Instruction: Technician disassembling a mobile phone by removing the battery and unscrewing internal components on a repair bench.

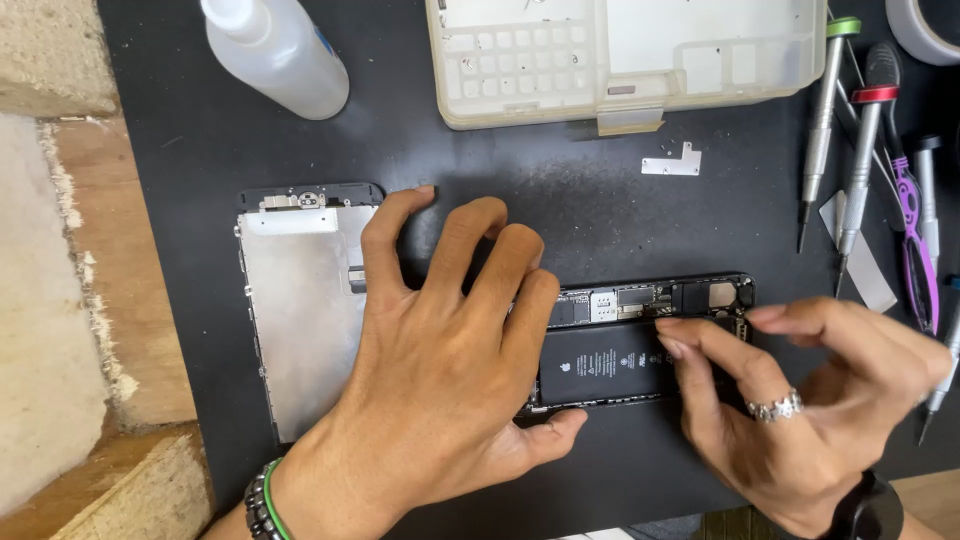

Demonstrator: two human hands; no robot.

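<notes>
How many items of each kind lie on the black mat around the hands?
Opened phone body: 1
Detached screen panel: 1
Plastic bottle: 1
Clear parts box: 1
Small metal bracket: 1
Tape roll: 1
Screwdrivers clearly seen: 3
Total: 9

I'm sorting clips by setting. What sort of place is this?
Most likely a phone repair bench: an opened phone lies on a black mat, small screwdrivers lie to the side, and a plastic parts box sits above.
</notes>
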